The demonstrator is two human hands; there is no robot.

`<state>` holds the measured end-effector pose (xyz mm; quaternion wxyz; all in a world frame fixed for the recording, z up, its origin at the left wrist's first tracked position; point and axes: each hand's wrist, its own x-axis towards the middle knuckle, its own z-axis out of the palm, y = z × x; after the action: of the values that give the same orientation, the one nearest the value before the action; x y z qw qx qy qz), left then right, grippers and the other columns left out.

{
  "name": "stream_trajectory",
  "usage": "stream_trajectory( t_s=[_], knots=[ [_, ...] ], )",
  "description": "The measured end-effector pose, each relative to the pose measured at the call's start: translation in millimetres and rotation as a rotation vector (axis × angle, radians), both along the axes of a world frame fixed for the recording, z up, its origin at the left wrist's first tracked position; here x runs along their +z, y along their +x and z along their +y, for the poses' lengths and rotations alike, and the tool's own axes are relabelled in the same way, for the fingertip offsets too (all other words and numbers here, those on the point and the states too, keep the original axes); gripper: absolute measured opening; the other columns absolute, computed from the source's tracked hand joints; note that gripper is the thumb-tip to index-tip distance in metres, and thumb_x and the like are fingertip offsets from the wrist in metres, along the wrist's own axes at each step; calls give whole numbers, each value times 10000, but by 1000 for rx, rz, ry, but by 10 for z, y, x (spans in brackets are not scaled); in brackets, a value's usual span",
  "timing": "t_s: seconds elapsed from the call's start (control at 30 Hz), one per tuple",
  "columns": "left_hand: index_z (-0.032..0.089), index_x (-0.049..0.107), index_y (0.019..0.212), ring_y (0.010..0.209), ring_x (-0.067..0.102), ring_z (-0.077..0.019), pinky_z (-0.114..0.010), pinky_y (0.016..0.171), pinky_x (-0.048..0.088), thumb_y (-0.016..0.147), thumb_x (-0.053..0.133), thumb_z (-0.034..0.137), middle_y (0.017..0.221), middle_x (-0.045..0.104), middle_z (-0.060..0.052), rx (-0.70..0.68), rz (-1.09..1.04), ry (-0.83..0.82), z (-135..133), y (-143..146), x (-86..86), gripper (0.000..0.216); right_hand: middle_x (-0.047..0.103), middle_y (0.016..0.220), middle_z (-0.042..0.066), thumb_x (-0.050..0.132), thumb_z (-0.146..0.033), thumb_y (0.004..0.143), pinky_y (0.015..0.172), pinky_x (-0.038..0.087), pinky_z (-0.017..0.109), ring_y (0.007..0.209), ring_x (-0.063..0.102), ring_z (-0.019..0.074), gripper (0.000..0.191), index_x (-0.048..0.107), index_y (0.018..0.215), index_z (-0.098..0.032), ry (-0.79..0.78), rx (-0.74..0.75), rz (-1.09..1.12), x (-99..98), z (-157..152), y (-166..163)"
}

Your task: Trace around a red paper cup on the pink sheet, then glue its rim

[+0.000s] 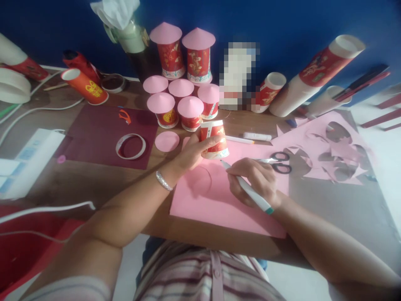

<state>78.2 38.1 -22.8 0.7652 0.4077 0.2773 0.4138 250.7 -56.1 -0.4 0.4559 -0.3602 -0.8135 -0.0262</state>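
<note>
My left hand (196,150) is wrapped round a red and white paper cup (216,136), which is slightly tilted above the table. Blue-green wavy marks run along the cup's lower white band. In my right hand (252,179) is a white marker with a green end (255,195); its tip is close to the cup's lower edge, and I cannot tell whether it touches. Under both hands lies a pink paper sheet (232,213) with a faint curved line drawn on it. Black-handled scissors (280,163) lie just beyond my right hand.
Several red cups with pink cone tops (161,108) stand at the back, two raised behind. A pink disc (167,141) and a white ring (130,146) lie to the left. Cut pink scraps (332,150) and tall stacked cups (319,75) are on the right.
</note>
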Motion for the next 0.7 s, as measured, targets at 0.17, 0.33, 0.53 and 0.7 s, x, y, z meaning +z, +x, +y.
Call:
stream_trajectory(
  t_s=[0.17, 0.33, 0.53, 0.7],
  knots=[
    [186, 667, 942, 806, 609, -143, -318, 809, 529, 801, 887, 409, 871, 646, -2, -6, -2, 5, 2, 4, 5, 344, 647, 741, -27, 616, -47, 921, 518, 518, 257, 588, 623, 123, 214, 578, 1032, -227, 13, -6, -30, -13, 11, -4],
    [184, 670, 935, 809, 610, -148, -324, 812, 519, 807, 883, 408, 871, 654, -5, -4, -8, 17, -16, 10, 16, 335, 644, 743, -20, 627, -40, 923, 517, 513, 260, 588, 612, 123, 215, 570, 1030, -218, 17, 0, -49, -7, 14, -8],
    [188, 653, 911, 821, 623, -159, -342, 844, 524, 806, 884, 399, 865, 664, -4, -2, 3, 20, -23, 10, 22, 330, 643, 740, -27, 627, -56, 938, 513, 508, 255, 584, 616, 119, 203, 569, 1036, -224, 19, -20, -64, -8, 18, -11],
    [195, 651, 928, 833, 619, -155, -341, 846, 523, 812, 880, 388, 869, 658, 4, -3, 7, 4, -33, 15, 28, 321, 644, 743, -20, 634, -52, 934, 519, 515, 258, 591, 624, 124, 199, 571, 1026, -216, 17, -15, -64, -21, 15, -13]
  ],
)
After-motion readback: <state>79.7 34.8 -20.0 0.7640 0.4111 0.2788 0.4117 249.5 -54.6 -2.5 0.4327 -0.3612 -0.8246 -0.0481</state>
